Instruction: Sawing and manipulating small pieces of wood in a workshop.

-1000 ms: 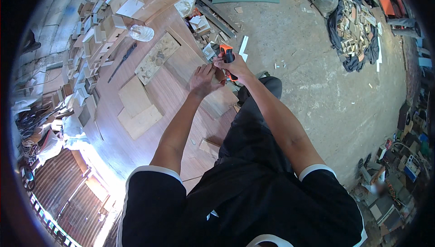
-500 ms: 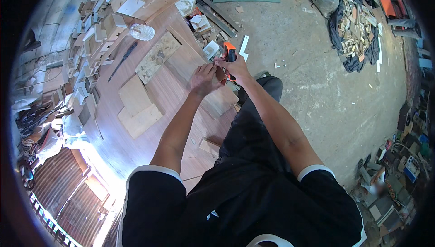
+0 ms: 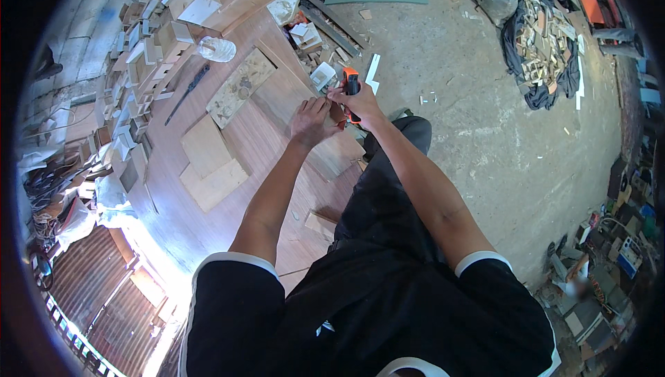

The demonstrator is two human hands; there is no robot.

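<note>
My right hand (image 3: 359, 102) is closed round an orange-and-black hand tool (image 3: 352, 83), whose exact kind I cannot make out. The tool stands beyond the workbench's right edge, above my bent leg. Close by on the left, my left hand (image 3: 312, 121) has its fingers curled over a small brown wooden piece (image 3: 337, 114), mostly covered by the hands. The two hands almost meet at this piece. Beneath my left hand lies a flat board (image 3: 325, 152) along the edge of the wooden workbench (image 3: 270, 176).
Thin wood panels (image 3: 211, 162), a stained board (image 3: 242, 86) and a long dark tool (image 3: 187, 93) lie on the bench. Small wooden boxes (image 3: 173, 41) line its far left side. A clear plastic container (image 3: 217, 49) stands nearby. Wood offcuts (image 3: 547, 48) are heaped on the floor at the right.
The orange-and-black tool has turned slightly in my right hand. My left hand and the bench things have hardly moved.
</note>
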